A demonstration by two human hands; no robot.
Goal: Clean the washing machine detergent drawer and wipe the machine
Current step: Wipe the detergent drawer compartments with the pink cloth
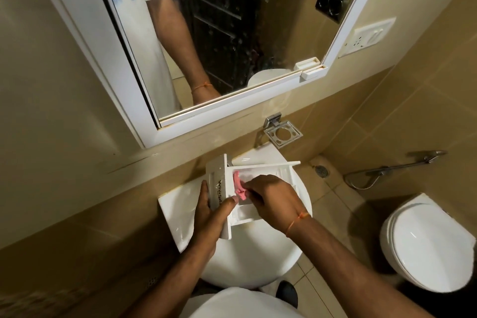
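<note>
Over a white bathroom basin (178, 212), a person scrubs the removed detergent drawer (268, 175) of a washing machine. At the left, the left hand (210, 214) closes around the drawer's branded front panel (216, 183), fingers behind it and thumb across its face, steadying the part above the bowl. Just to the right, a pink cloth (239, 187) is bunched inside the drawer's open compartment close behind the panel, pinched in the fingertips of the right hand (273, 199), which is curled narrow around it and presses it down into the tray. An orange thread (296, 220) circles that wrist. Above the basin a white-framed mirror (129, 59) reflects the person's arm, and an empty chrome holder (282, 134) is fixed to the tiled wall beside it. Farther right, a hand sprayer (387, 170) hangs on the wall above a white toilet (426, 242) with its lid shut.

The job appears to be in its first half: the drawer is out and being wiped, though whether its far compartments are clean cannot be told from here. No running water is visible. The washing machine itself is not in view, so refitting the drawer and wiping the machine seemingly lie ahead.
</note>
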